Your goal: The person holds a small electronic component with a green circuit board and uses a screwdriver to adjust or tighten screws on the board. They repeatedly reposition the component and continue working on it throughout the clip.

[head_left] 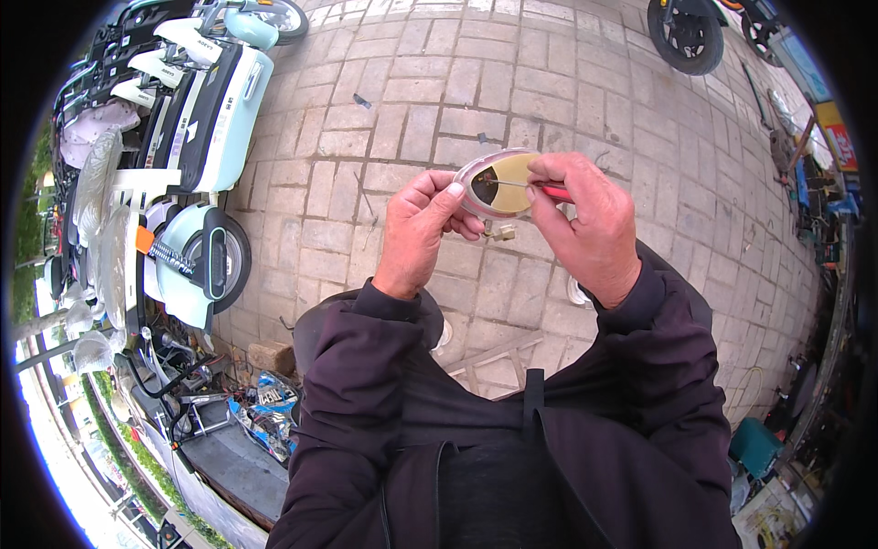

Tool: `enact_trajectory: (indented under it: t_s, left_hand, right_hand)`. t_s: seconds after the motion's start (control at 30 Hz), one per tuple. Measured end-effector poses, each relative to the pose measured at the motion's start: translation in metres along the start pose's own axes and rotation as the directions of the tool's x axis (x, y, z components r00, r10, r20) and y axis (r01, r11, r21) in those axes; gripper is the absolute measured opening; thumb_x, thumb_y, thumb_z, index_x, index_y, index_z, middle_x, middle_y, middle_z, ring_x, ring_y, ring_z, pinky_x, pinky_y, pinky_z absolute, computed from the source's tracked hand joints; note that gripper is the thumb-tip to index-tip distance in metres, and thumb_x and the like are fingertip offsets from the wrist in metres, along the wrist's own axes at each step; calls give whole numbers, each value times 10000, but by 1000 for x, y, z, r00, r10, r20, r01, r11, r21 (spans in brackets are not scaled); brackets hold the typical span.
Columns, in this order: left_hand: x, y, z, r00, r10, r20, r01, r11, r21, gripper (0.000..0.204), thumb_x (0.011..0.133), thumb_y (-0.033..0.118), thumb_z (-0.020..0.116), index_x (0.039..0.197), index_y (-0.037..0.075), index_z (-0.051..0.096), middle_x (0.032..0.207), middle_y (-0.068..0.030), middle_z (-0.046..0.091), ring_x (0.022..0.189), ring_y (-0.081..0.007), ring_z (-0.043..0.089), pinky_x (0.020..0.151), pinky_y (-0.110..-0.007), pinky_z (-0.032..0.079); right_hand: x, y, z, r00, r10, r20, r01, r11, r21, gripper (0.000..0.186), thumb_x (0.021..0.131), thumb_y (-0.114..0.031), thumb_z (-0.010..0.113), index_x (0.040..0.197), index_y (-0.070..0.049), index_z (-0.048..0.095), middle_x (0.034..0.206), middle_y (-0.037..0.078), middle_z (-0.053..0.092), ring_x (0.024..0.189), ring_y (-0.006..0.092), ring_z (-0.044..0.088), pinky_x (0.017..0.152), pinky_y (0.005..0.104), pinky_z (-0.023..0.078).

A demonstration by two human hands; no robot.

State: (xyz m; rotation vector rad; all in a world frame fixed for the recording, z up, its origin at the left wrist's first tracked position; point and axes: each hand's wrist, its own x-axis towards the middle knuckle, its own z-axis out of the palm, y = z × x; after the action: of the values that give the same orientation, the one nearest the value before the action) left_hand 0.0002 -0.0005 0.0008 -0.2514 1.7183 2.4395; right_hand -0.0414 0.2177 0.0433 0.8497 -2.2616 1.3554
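Observation:
My left hand (413, 231) grips the left end of an oval part with a clear rim (512, 170), thumb on top and fingers curled beneath. Its face is yellowish, with a dark patch towards the left; I cannot make out its exact kind. A small pale plug connector (502, 233) hangs just below it. My right hand (593, 220) is closed around a screwdriver with a red handle (555, 192). The thin metal shaft points left across the oval face, its tip over the dark patch. Whether the tip touches is too small to tell.
Brick paving (384, 91) lies below my hands. Pale blue electric scooters (224, 119) stand in a row at the left. A black wheel (686, 41) is at the far right. Tools and a teal box (755, 446) line the right edge. A blue-and-white bag (267, 412) lies lower left.

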Motion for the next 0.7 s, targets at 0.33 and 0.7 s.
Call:
enact_trajectory:
  t_s: [0.33,0.7]
  left_hand:
    - [0,0,0,1000,-7,2,7,1000,-4,257,1074,184,601,1179,-49,629,963,-125,739,760,-157,728,684,-286,608]
    - [1,-1,0,1000,-1,4,1,1000,0,257,1070,183,602,1176,-49,628,965,-133,740,754,-168,731,679,-295,611]
  right_hand:
    - [0,0,0,1000,-26,3,26,1000,-12,274,840,92,713,1076,-22,631,948,136,700,783,285,736,670,343,605]
    - [0,0,0,1000,-6,8,6,1000,4,265,846,88,714,1073,-21,631,958,136,701,789,287,738,675,344,607]
